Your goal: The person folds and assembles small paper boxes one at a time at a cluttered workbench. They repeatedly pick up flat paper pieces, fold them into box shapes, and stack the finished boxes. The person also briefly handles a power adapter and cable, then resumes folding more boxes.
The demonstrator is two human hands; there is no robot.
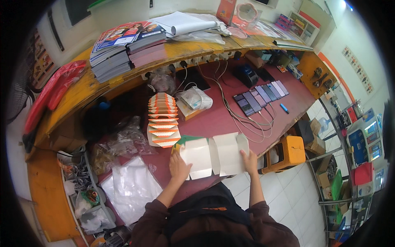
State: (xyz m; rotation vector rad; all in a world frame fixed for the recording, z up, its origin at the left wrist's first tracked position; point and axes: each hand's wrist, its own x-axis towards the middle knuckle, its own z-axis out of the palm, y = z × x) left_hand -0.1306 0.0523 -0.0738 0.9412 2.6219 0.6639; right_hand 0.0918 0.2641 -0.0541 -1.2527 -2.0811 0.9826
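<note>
A cream-white cardboard box blank [231, 154], creased into panels with a slit near its middle, is spread out above the front edge of the dark red desk [214, 123]. My left hand [180, 166] grips its left edge, thumb on the near face. At its right edge my right hand [249, 161] holds it, thumb upward; the other fingers of both hands are partly hidden. Just beyond the left hand stands a row of nested orange-and-white paper food boxes [163, 126]. Something green and yellow [190, 140] shows from under the blank's far left side.
Clear plastic bags [133, 185] lie left of me, beside a grey bin [96, 201]. Several phones [261, 98] with white cables and a blue marker [284, 108] lie to the right. A yellow stool [288, 153] stands beyond the desk's right edge. Printed stacks [109, 64] fill the shelf.
</note>
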